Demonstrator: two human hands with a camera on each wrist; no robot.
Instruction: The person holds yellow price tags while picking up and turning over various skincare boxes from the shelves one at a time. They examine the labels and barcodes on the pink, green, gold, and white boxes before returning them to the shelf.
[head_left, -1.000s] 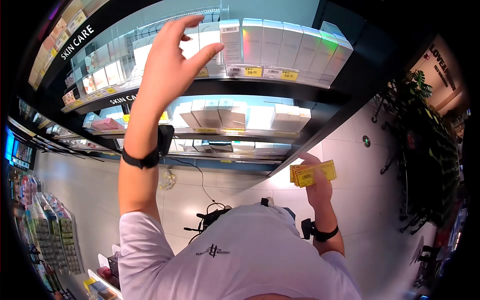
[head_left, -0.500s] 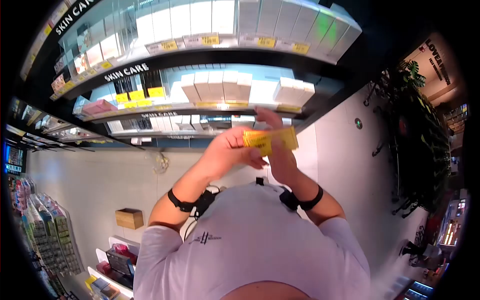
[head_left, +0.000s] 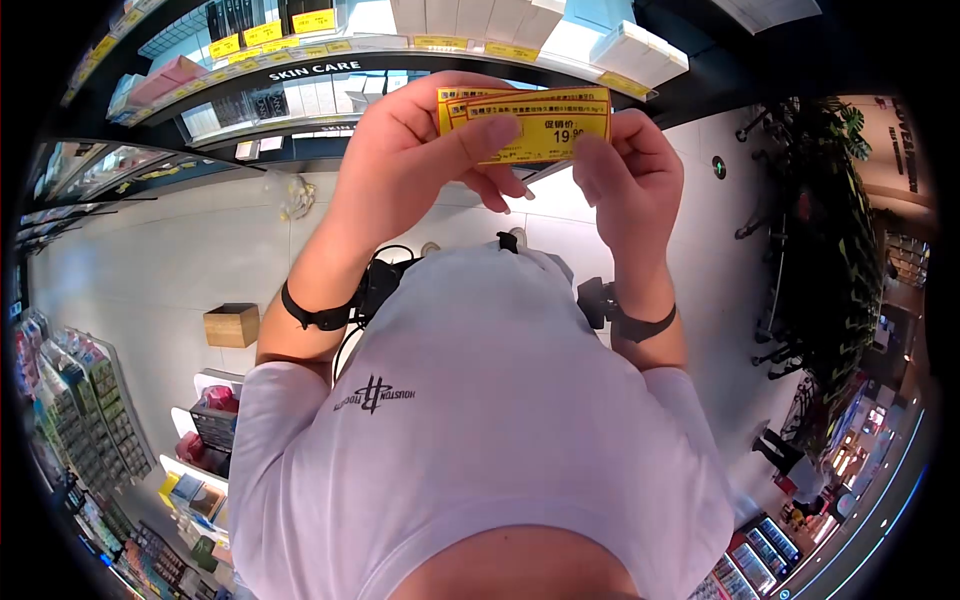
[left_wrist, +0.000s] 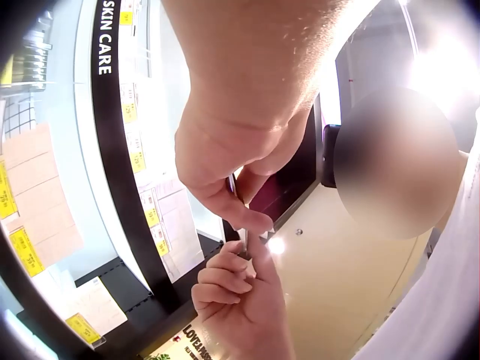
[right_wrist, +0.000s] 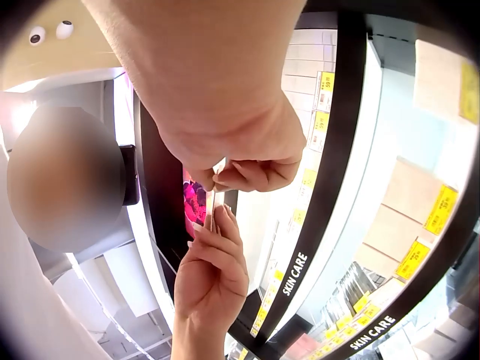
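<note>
A small stack of yellow price tags [head_left: 560,127] is held up in front of the chest, the top one showing 19.90. My left hand [head_left: 395,170] pinches the stack at its left side, thumb lying across the face of the tags. At the other end, the thumb and curled fingers of my right hand [head_left: 637,185] pinch the right edge. The left wrist view shows the left hand [left_wrist: 232,150] above and the right hand [left_wrist: 244,307] below, meeting at the tags' thin edge. From the right wrist, the tags [right_wrist: 213,208] appear edge-on between both hands.
Beyond the hands runs a skin care shelf [head_left: 300,72] with white boxes [head_left: 640,52] and yellow price tags along its edge. A wooden box [head_left: 231,326] stands on the floor at left, near a packed display rack [head_left: 75,390]. Dark plants and stands line the right.
My left hand has come down from the upper shelf boxes to the tags, which the right hand held alone. Both hands now hold them, and the head view has tilted further down.
</note>
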